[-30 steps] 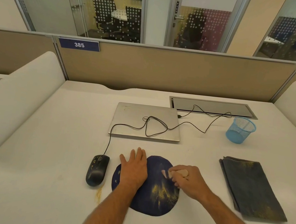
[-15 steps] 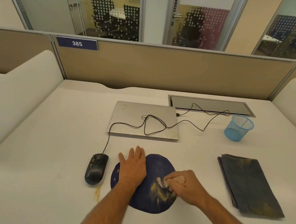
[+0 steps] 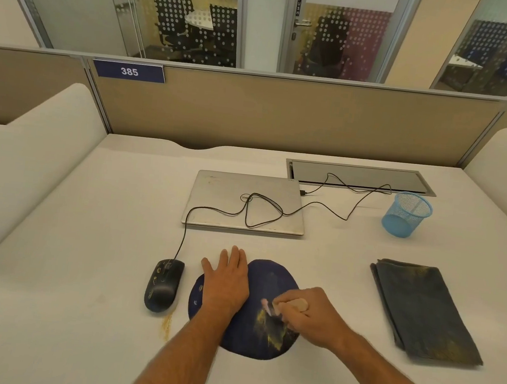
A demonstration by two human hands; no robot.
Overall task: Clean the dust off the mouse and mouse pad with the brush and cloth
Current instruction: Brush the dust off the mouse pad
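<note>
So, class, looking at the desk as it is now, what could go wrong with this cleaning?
The brush in the right hand may sweep the yellow dust off the mouse pad onto the table. The cloth already carries dust, so wiping could spread it back.

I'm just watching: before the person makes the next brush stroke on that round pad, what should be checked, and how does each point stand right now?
1. Pad held steady: ok. The left hand lies flat on the mouse pad.
2. Grip on the brush: ok. The right hand is curled round the brush, bristles on the pad.
3. Dust cleared from the pad: not ok. Yellow dust remains near its front edge.
4. Mouse out of the stroke path: ok. The mouse sits left of the pad, apart from it.
5. Desk beside the mouse clean: not ok. A yellow streak lies there.
6. Cloth ready: ok, though the folded cloth already carries yellow dust.
</note>
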